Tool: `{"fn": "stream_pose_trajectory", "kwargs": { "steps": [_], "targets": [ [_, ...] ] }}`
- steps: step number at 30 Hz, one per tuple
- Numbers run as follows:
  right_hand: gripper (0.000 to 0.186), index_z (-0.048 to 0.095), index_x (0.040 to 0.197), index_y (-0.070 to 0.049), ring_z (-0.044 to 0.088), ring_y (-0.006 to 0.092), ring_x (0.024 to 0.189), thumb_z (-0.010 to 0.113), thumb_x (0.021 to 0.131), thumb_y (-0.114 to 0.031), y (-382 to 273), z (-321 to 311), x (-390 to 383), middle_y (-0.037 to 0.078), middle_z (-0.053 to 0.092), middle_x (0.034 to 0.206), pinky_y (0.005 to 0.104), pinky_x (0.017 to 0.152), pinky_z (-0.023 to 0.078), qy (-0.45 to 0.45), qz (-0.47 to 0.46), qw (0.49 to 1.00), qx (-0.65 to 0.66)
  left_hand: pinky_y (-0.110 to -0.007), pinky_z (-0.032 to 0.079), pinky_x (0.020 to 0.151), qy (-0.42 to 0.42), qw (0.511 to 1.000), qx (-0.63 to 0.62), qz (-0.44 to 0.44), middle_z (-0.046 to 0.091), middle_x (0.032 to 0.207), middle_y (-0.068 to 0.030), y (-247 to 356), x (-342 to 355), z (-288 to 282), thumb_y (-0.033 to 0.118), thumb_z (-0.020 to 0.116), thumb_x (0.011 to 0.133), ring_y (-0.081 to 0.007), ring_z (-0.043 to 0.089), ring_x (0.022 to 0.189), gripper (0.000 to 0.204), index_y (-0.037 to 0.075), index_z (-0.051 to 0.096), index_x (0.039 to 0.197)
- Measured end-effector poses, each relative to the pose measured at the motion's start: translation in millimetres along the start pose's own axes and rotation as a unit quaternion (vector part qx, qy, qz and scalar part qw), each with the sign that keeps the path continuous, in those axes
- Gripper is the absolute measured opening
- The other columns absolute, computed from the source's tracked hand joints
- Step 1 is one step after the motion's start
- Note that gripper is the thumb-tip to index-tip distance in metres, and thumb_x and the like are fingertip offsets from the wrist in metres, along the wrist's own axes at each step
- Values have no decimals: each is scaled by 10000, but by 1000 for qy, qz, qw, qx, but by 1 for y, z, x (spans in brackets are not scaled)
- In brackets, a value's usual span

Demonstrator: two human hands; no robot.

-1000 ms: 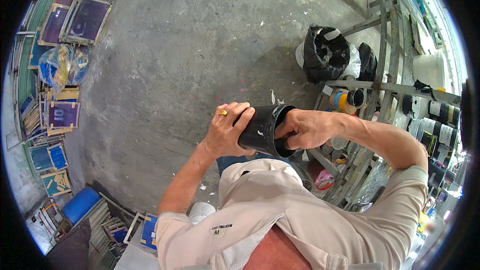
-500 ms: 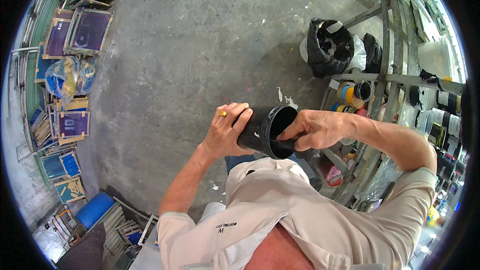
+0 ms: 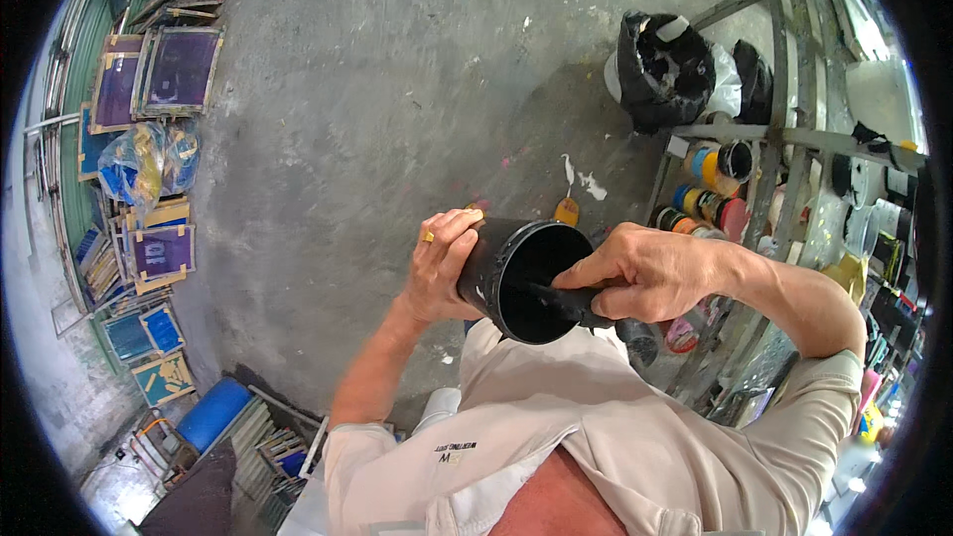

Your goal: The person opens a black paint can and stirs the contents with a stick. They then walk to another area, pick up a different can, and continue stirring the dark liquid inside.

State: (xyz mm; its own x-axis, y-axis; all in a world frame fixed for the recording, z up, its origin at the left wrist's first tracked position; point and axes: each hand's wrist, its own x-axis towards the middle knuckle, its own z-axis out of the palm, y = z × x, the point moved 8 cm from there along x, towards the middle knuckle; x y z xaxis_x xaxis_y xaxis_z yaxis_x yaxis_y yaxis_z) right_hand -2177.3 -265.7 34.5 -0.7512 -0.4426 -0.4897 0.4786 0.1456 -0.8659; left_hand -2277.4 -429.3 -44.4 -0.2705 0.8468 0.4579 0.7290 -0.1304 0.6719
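My left hand (image 3: 442, 263) is wrapped round the side of a black cylindrical tub (image 3: 483, 263). The tub is tilted, its open mouth turned to the right and toward me, and its inside looks dark. At the mouth my right hand (image 3: 655, 273) is closed on a black hand tool (image 3: 586, 313) with the index finger stretched along it. Part of the tool reaches inside the rim. Its kind cannot be made out against the dark interior.
Framed screens (image 3: 179, 69) lean along the left wall. A bin lined with a black bag (image 3: 667, 74) stands on the concrete floor (image 3: 377, 89). At right a metal rack (image 3: 777, 60) holds several tubs (image 3: 735, 161). Near the floor's white marks is an orange rounded thing (image 3: 567, 211).
The tub's mouth has turned more toward me and dropped slightly. My right hand has shifted right and a little down, and the black tool now shows more clearly.
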Motion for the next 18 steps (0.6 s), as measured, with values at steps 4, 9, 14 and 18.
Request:
{"fn": "stream_pose_trajectory", "kwargs": {
  "steps": [4, 9, 14, 18],
  "targets": [
    [349, 669, 1112, 60, 690, 358, 773, 564, 789, -22, -11, 7, 14, 223, 682, 825, 438, 706, 540, 47, -32, 985, -165, -520, 434, 1015, -11, 994, -72, -83, 562, 1346, -216, -12, -19, 3, 420, 901, 656, -411, 573, 1200, 897, 23, 472, 1336],
    [212, 690, 934, 51, 673, 371, 865, 643, 748, -41, -10, 24, 38, 199, 667, 864, 449, 734, 528, 29, -44, 949, -310, -490, 443, 1042, -37, 995, -39, -84, 566, 1350, -214, -8, -22, 9, 382, 914, 665, -378, 569, 1213, 925, 6, 461, 1378],
    [124, 737, 778, -1, 700, 315, 831, 719, 676, -69, -15, 25, 60, 165, 699, 783, 452, 693, 547, 200, -216, 841, -454, -527, 447, 998, -61, 996, 34, -60, 555, 1327, -211, -9, -4, 11, 435, 960, 554, -393, 581, 1187, 1096, 34, 406, 1410],
    [126, 685, 755, 44, 693, 385, 835, 693, 667, -46, 37, 16, 86, 240, 683, 832, 469, 731, 562, 148, -166, 937, -269, -520, 438, 1004, -58, 997, 45, -39, 565, 1311, -197, -8, 3, 13, 426, 949, 532, -378, 583, 1187, 1092, 41, 417, 1405]
  ]
}}
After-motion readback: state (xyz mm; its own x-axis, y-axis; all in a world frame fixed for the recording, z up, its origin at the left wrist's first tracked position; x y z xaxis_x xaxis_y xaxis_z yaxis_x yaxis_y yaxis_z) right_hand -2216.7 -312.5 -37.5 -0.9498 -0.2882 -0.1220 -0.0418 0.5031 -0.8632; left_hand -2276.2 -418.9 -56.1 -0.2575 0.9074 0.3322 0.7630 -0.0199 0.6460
